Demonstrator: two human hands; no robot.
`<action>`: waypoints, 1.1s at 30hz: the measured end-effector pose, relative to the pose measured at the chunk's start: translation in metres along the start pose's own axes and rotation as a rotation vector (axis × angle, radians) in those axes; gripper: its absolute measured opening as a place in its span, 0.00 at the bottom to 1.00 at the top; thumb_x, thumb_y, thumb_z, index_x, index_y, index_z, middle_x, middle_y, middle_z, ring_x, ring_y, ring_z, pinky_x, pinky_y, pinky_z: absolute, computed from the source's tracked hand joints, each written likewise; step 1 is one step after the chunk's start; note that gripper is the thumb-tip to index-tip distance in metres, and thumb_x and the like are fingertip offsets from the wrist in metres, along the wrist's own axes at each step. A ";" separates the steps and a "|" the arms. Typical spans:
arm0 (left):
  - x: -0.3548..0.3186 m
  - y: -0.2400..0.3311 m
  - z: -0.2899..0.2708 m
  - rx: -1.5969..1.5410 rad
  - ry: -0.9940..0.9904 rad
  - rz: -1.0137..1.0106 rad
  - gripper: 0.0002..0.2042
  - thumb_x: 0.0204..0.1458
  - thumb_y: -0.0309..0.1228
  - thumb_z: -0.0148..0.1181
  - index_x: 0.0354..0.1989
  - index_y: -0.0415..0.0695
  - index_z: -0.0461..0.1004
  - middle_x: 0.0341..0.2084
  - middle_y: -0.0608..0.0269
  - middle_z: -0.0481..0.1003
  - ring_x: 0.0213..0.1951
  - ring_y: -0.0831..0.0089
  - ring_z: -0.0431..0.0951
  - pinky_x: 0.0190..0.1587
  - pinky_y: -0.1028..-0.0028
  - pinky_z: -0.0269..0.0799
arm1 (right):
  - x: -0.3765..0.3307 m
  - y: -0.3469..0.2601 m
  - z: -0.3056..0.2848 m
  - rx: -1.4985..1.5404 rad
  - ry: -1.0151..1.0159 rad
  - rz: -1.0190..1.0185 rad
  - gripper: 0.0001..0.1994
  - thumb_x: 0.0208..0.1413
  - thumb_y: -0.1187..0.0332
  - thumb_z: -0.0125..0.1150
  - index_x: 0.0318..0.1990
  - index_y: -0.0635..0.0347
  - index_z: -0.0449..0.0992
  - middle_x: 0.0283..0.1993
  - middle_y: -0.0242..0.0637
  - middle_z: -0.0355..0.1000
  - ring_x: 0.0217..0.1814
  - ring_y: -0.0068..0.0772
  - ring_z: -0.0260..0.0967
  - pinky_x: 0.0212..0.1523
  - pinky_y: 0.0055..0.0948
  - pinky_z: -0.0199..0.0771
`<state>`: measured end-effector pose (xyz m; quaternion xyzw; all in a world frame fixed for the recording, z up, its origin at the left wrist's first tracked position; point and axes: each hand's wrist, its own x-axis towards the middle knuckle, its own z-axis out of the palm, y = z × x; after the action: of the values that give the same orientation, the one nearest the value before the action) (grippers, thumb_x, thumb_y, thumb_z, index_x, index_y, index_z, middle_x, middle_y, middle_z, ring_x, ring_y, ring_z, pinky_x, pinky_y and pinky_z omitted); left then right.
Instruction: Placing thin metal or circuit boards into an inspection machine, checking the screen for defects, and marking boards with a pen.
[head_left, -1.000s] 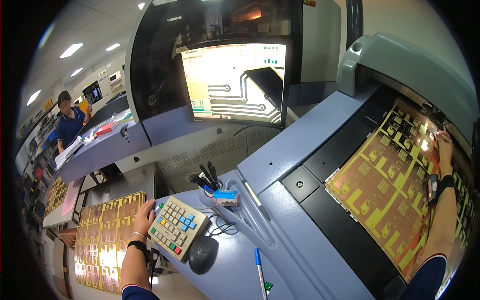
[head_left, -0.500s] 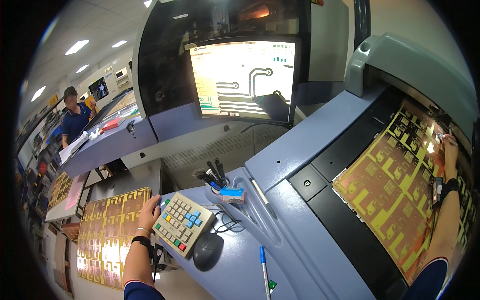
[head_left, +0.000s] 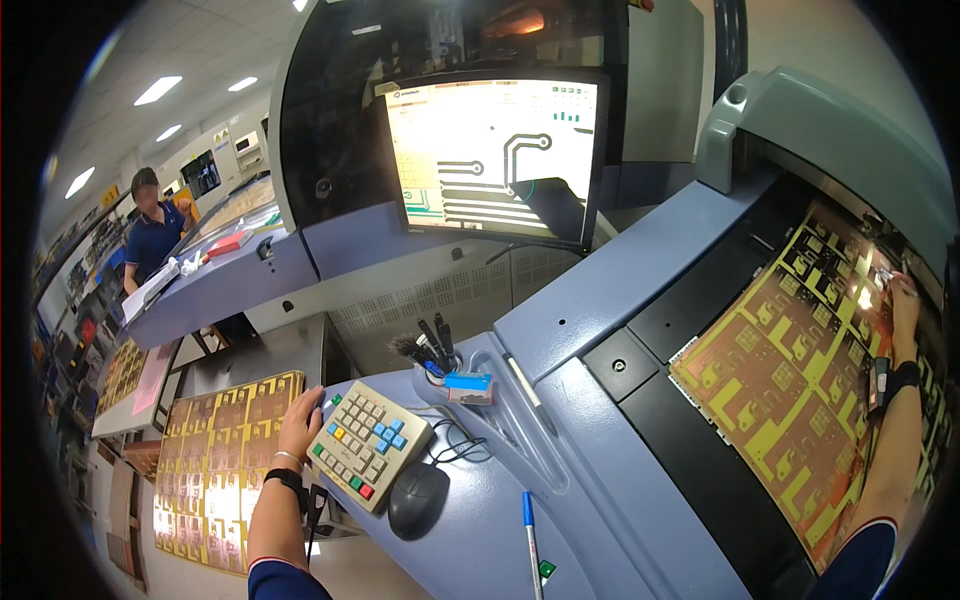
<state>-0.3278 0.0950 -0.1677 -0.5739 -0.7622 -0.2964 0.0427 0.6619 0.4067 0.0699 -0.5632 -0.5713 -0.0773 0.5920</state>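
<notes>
My left hand point(head_left: 300, 425) lies along the left edge of a beige keypad point(head_left: 368, 445) with coloured keys, its fingers stretched out and holding nothing. Over at the right, a large copper and yellow circuit board panel point(head_left: 765, 390) lies on the black bed of a machine. My right hand point(head_left: 904, 305) is above the far right part of that panel, fingers closed at a small shiny item that is too small to name. Ahead stands a monitor point(head_left: 480, 125), showing dark traces with round pads and a dark wedge shape.
Beside the keypad are a black mouse point(head_left: 418, 500), a pen cup point(head_left: 432, 368), a small blue-topped box point(head_left: 470, 388) and a blue-capped pen point(head_left: 530, 540). Another panel point(head_left: 215, 470) lies lower left. A grey-green machine cover point(head_left: 830, 125) arches at right. A person point(head_left: 153, 225) stands far left.
The view has shifted slightly. Both hands keep nearly the same places, the left by the keypad and the right over the panel.
</notes>
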 end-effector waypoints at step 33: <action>0.000 -0.007 0.003 0.033 -0.001 0.020 0.18 0.51 0.28 0.49 0.52 0.47 0.69 0.53 0.55 0.69 0.57 0.57 0.66 0.60 0.64 0.59 | 0.009 0.019 -0.001 0.098 -0.022 0.047 0.11 0.58 0.62 0.55 0.40 0.61 0.75 0.28 0.25 0.69 0.27 0.16 0.64 0.29 0.19 0.65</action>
<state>-0.3331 0.0958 -0.1727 -0.5809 -0.7612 -0.2832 0.0545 0.6796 0.4175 0.0654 -0.5474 -0.5677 -0.0290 0.6142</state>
